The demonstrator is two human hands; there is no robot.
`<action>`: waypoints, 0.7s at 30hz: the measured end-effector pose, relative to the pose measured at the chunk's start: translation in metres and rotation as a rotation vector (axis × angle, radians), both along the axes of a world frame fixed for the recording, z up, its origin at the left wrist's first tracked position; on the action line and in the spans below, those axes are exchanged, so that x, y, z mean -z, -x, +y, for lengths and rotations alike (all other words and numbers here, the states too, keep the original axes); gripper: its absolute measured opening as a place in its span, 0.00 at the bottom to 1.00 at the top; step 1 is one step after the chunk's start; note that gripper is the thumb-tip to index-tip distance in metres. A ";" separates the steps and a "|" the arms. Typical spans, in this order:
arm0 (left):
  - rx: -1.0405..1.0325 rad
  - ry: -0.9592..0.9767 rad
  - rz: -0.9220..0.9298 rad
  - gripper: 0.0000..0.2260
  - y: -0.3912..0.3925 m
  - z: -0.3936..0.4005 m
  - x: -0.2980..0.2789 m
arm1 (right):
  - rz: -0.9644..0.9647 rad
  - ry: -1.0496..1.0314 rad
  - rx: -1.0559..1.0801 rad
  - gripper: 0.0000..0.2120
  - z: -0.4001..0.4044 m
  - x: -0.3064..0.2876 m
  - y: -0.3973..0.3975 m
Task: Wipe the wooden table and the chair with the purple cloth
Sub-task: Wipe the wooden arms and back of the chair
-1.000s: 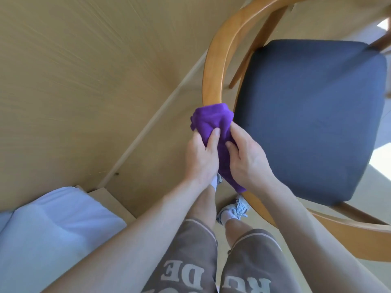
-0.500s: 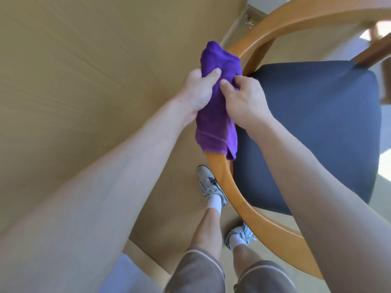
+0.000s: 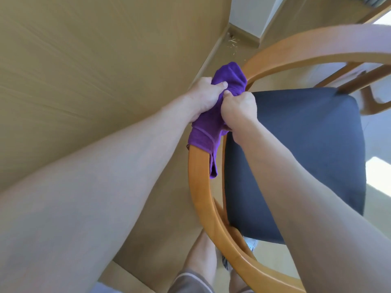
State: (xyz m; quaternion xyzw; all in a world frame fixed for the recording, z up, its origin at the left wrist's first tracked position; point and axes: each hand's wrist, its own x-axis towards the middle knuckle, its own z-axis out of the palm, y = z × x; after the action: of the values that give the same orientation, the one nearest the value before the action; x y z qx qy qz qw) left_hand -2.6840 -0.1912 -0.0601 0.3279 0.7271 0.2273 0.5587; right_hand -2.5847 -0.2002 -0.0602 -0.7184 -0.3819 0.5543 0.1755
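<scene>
The purple cloth is wrapped around the curved orange-brown wooden rail of the chair, near the bend at its far left. My left hand grips the cloth from the left side and my right hand grips it from the right, thumbs nearly touching on top. A loose end of the cloth hangs down inside the rail. The chair has a dark blue padded seat. The wooden table fills the left side of the view, its edge close to the chair rail.
A white wall corner with a wooden skirting board stands beyond the table, with small debris on the floor near it. My legs and a shoe show below the chair rail. Bright sunlight falls on the floor at the right.
Both hands have slid the cloth along the chair rail away from me, from the near part toward the far bend. The view has tilted up, showing more of the room.
</scene>
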 end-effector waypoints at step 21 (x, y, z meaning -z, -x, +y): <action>-0.009 -0.090 0.095 0.11 0.000 -0.015 -0.004 | 0.074 0.064 -0.019 0.15 0.000 -0.006 -0.014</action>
State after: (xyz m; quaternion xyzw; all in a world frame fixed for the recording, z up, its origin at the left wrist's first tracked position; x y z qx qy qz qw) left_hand -2.6835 -0.2063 -0.0559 0.3597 0.7434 0.2466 0.5072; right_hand -2.5706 -0.2000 -0.0540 -0.6991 -0.3641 0.5939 0.1612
